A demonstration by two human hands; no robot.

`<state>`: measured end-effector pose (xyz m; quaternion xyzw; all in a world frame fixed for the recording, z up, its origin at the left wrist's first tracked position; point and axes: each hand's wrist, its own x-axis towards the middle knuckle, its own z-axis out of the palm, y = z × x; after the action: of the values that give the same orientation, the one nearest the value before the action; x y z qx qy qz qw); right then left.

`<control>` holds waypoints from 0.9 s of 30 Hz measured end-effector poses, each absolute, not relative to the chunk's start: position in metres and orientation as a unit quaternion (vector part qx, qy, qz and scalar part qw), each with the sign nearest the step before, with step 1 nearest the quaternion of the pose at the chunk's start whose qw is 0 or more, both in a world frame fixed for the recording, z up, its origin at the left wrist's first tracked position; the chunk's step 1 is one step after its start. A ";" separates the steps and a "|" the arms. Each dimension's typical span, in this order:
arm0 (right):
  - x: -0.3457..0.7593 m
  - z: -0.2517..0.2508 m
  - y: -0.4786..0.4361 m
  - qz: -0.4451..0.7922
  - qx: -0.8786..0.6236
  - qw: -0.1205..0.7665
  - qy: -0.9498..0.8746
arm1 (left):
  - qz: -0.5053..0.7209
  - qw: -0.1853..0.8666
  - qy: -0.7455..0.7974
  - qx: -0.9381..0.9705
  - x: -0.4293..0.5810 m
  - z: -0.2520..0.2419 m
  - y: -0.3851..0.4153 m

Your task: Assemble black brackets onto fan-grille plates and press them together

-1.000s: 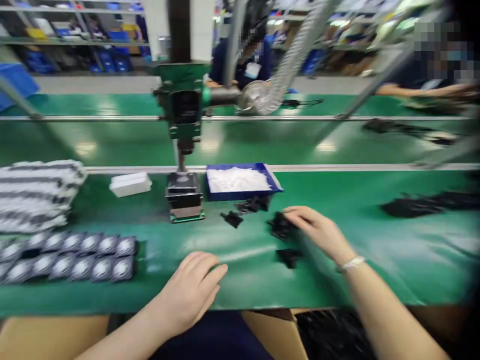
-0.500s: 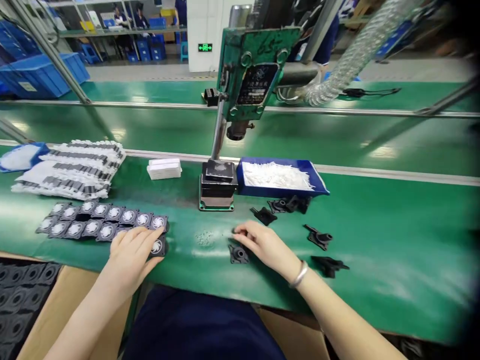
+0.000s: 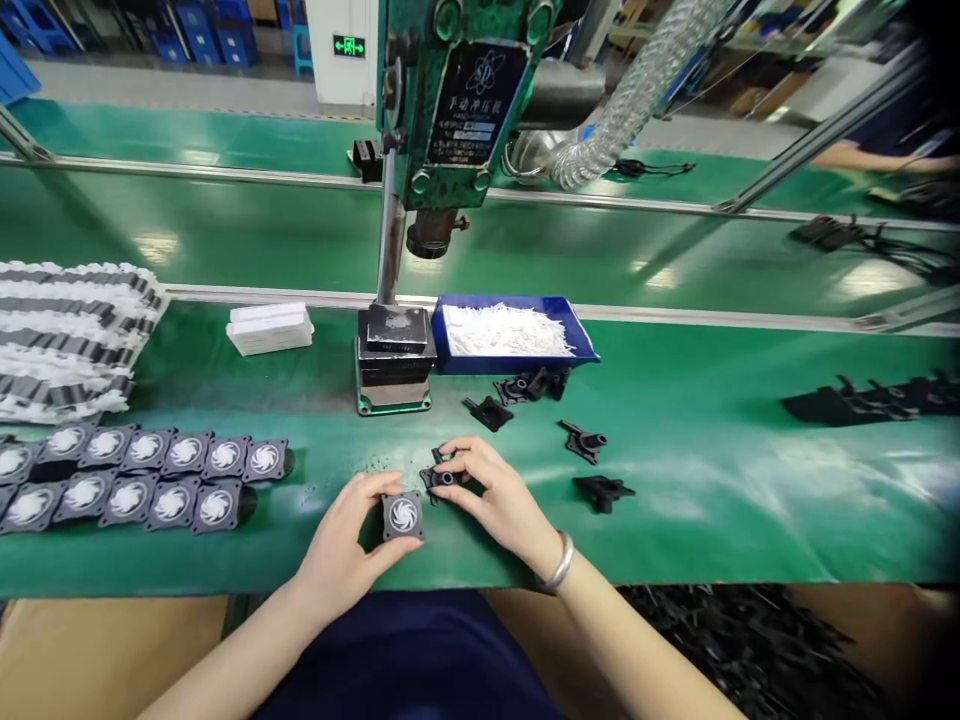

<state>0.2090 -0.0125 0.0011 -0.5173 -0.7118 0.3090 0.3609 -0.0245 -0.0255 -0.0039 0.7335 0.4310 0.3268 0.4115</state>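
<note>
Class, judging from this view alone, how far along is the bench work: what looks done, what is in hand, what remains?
Looks done: two rows of fan squares lie at left. In hand: the left hand holds one fan square; the right hand holds a black bracket. Left: loose brackets near the blue tray and press.

The green press point(image 3: 450, 100) bears a black plate point(image 3: 471, 110) reading "手动冲压机"; other lettering is illegible.
</note>
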 end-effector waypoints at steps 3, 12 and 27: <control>0.205 0.021 -0.014 0.304 -0.520 0.392 -0.696 | 0.332 0.418 0.430 0.728 -0.025 -0.006 -0.025; 0.168 0.046 -0.023 0.301 -0.395 0.410 -0.765 | 0.360 0.421 0.411 0.724 -0.025 -0.007 -0.026; 0.165 0.032 -0.023 0.348 -0.386 0.398 -0.756 | 0.328 0.403 0.402 0.754 -0.029 0.005 -0.021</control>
<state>0.1650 -0.0226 0.0319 -0.3862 -0.7562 0.3477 0.3977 -0.0290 -0.0213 0.0047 0.7543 0.4017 0.3281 0.4025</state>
